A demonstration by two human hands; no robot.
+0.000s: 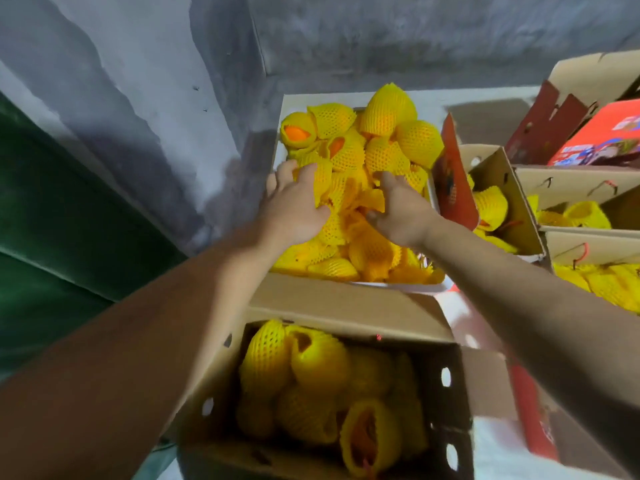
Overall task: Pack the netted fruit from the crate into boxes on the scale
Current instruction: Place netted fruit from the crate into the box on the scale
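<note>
Head view: reaching with both bare arms into a pale crate [284, 109] heaped with fruit in yellow foam netting [388, 109], set against a grey wall [138, 81]. Spreading the left hand [294, 206] over the left side of the heap, fingers fairly straight and pressing on a netted fruit [332, 223], thumb lying along its side. Sinking the right hand [401, 213] into the middle of the pile, fingers curling down among the nets; whether actually clamping anything, impossible to tell, fingertips being buried. Showing orange skin through the open end of one net [298, 133] at the crate's far left corner. Standing nearest the camera, between the forearms, an open cardboard box [446, 403] with round side holes, already partly filled with netted fruit [266, 358]. Crowding the right edge, more open cartons [512, 202] holding yellow nets, with a red printed box [602, 136] behind them. Lying along the left, a dark green surface [52, 220].
</note>
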